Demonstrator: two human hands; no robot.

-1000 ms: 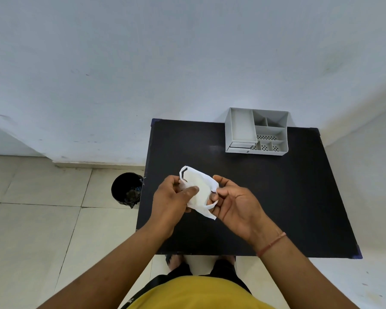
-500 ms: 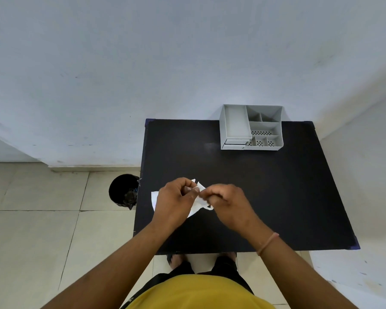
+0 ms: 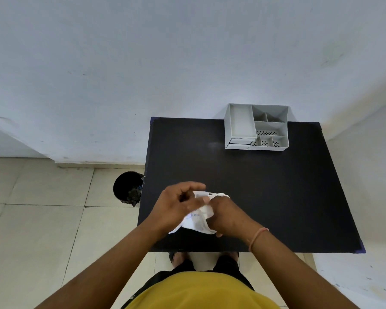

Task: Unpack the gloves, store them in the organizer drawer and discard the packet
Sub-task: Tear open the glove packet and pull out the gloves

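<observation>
Both my hands, left hand (image 3: 176, 208) and right hand (image 3: 227, 216), grip the crumpled white paper packet (image 3: 198, 219) above the black surface (image 3: 265, 186). Gloves aren't out; the grey plastic organizer (image 3: 256, 128) and black bin (image 3: 127, 188) wait.

We see a black table (image 3: 276, 197) against a pale blue wall (image 3: 143, 63). At approx. 9 o'clock from the table, on a beige tiled floor (image 3: 36, 230), a black bin (image 3: 127, 186) w/ scraps inside.
</observation>
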